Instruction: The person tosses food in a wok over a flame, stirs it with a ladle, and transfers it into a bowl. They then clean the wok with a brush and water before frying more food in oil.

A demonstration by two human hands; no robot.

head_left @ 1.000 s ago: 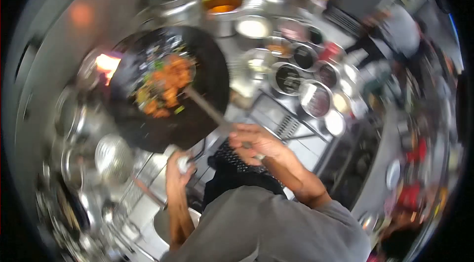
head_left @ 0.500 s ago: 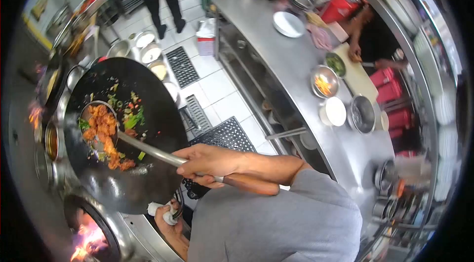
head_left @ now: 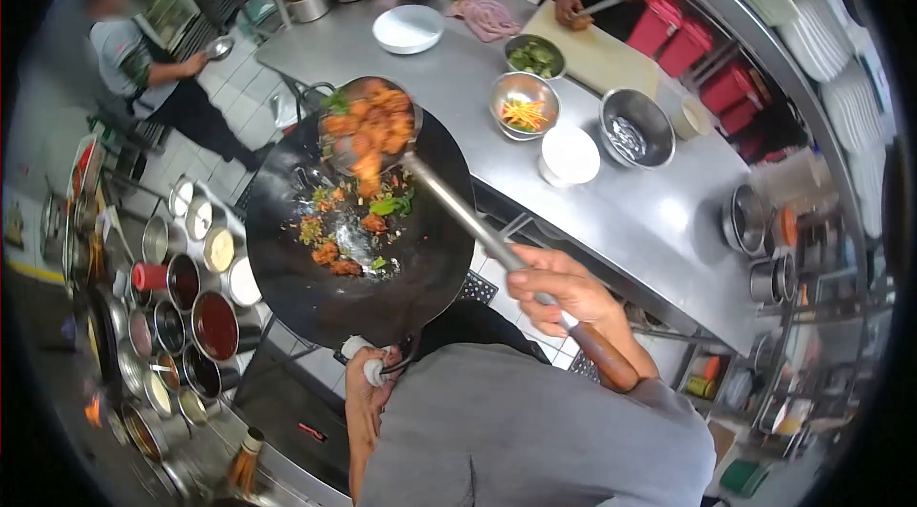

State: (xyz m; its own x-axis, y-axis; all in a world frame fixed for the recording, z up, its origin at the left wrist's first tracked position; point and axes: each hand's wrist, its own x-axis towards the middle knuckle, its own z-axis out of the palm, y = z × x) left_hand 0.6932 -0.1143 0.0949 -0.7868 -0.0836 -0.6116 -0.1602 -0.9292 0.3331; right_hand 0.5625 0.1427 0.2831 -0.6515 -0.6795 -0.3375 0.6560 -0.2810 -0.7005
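Observation:
My left hand (head_left: 371, 378) grips the wok's handle through a white cloth (head_left: 371, 361), at the near side of the black wok (head_left: 401, 287). In my right hand (head_left: 565, 292) is the wooden-ended handle of a metal ladle (head_left: 468, 217). The ladle's bowl, heaped with orange-brown fried pieces (head_left: 377, 125), is over the wok's far edge. Chopped greens (head_left: 390, 205) and a few fried pieces (head_left: 336, 261) lie in the wok.
A steel counter (head_left: 659, 220) holds a white plate (head_left: 408, 29), bowls of vegetables (head_left: 524, 112) and a cutting board (head_left: 611, 53) where a co-worker's hands (head_left: 573, 12) work with a knife. Sauce pots (head_left: 215, 325) stand left; another person (head_left: 158, 77) stands behind them.
The view has turned toward the counter. The wok has moved away from the burner flame to beside the counter, and the loaded ladle has risen toward the wok's far edge.

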